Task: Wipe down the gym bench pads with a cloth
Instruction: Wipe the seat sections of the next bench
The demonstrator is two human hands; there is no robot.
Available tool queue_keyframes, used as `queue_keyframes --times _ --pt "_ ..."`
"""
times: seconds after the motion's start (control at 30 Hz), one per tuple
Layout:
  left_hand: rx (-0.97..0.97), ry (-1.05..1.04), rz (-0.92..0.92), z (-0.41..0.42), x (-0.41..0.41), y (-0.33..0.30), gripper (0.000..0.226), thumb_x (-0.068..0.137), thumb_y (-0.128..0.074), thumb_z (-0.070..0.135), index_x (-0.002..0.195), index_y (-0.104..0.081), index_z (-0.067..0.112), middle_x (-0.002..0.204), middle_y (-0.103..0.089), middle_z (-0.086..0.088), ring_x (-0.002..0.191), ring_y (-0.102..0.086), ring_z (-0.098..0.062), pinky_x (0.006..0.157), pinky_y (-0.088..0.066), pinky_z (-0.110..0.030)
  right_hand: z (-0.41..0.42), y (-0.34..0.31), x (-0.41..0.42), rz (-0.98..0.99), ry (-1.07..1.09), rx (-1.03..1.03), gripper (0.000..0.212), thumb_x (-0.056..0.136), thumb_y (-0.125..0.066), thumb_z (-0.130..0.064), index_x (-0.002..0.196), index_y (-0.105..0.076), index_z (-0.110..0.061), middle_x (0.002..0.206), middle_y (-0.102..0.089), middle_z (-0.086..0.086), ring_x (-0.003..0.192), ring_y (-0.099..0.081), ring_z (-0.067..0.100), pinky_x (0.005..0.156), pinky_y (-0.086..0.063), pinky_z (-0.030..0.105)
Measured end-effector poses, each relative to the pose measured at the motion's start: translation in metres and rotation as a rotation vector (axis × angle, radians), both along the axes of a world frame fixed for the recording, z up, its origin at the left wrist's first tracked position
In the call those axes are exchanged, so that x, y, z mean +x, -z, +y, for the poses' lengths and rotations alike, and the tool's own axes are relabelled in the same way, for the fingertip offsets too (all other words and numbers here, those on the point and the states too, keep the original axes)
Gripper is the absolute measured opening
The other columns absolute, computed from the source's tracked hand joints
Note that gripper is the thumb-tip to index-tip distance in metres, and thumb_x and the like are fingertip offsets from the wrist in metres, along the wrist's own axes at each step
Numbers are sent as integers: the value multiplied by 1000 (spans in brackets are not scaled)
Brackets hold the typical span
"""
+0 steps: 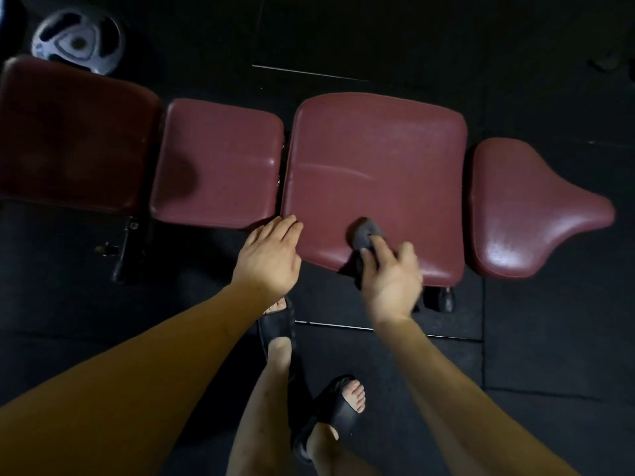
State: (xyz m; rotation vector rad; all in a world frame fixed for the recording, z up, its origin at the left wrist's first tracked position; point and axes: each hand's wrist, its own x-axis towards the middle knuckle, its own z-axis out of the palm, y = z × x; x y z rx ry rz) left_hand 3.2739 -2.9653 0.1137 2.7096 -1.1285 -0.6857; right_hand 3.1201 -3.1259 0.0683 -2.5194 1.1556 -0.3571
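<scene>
The dark cloth (366,235) is gripped by the right hand (391,280) at the near edge of the bench pad (378,159); the left hand (269,257), fingers flat, is rested alongside. The far half could be missed if strokes are kept short.

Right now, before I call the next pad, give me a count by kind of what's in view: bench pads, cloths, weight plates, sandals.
Maroon bench pads: 4 (far left, second, third, seat-shaped right end)
Dark cloth: 1, under the right hand on the third pad
Grey weight plate: 1, on the floor
Black sandals: 2 ()
Total: 8
</scene>
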Motion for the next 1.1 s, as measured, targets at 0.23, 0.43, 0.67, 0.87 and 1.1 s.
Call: queue_keyframes --times 0.23,0.43,0.67,0.87,1.1 --pt "21 0 -1 11 -10 -1 57 99 -44 20 156 -40 13 167 -28 -1 154 -25 -21 124 -18 -37 21 -5 27 44 -356 -134 27 95 -66 -40 118 -71 -28 94 -54 6 82 -53 30 67 -39 40" --pt "16 63 -25 -29 -37 -6 57 97 -50 19 154 -43 14 166 -32 -4 153 -27 -22 125 -22 -40 -61 12 -56 94 -256 -141 30 99 -56 -45 119 -71 -30 93 -52 5 81 -52 30 67 -40 41" --pt "19 180 0 -99 -81 -12 58 100 -44 21 158 -34 17 169 -23 -2 155 -21 -20 126 -19 -37 -115 9 -105 173 -39 34 39 100 -47 -49 121 -70 -27 93 -55 6 85 -58 31 70 -49 44" --pt "12 216 16 -146 -118 -20 57 100 -43 20 156 -36 20 167 -27 1 153 -25 -17 125 -21 -36 -161 -9 -129 292 114 308 35 103 -47 -48 132 -62 -32 111 -55 5 108 -58 32 90 -48 45" --pt "-10 227 28 -204 -132 -14 57 100 -43 20 156 -37 21 166 -27 3 154 -22 -16 125 -20 -34 -213 -20 -141 124 135 287 36 103 -51 -48 131 -63 -29 105 -55 0 87 -61 30 74 -53 40"
